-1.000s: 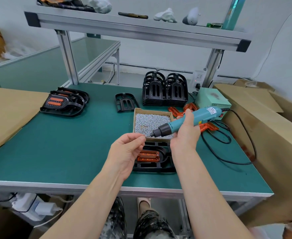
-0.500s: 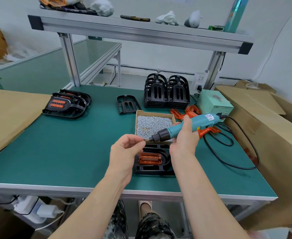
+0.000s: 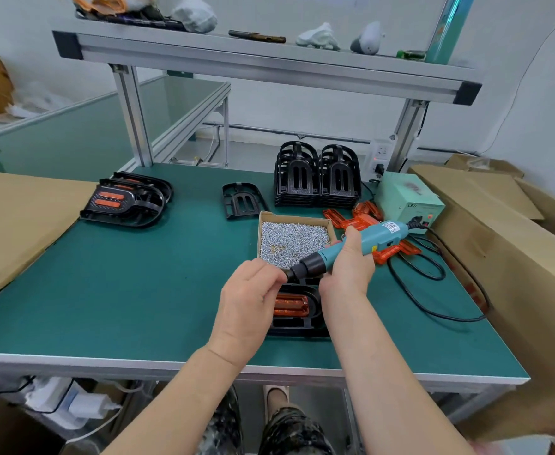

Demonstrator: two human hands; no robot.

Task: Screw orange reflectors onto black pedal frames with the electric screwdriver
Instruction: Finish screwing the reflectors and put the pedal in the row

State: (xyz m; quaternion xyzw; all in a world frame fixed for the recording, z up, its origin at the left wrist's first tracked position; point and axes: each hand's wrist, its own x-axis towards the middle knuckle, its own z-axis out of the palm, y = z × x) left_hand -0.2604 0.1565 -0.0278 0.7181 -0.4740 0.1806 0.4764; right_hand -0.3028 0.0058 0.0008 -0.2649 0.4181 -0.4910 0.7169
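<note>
A black pedal frame (image 3: 305, 326) with an orange reflector (image 3: 290, 306) in it lies near the table's front edge, partly hidden by my hands. My right hand (image 3: 348, 270) grips the teal electric screwdriver (image 3: 351, 246), tip pointing left and down. My left hand (image 3: 248, 297) pinches its fingers at the screwdriver's black tip; the screw between them is too small to see. A cardboard box of screws (image 3: 294, 239) sits just behind my hands. Loose orange reflectors (image 3: 364, 221) lie to the box's right.
Two stacks of bare black frames (image 3: 317, 177) stand at the back, and a single frame (image 3: 243, 200) lies beside them. Finished pedals (image 3: 125, 200) rest at the left. A green power box (image 3: 407, 197) and black cable (image 3: 433, 290) occupy the right. Cardboard flanks both sides.
My left hand has come up to the screwdriver's tip and now touches it. The screwdriver has tilted slightly lower over the pedal frame.
</note>
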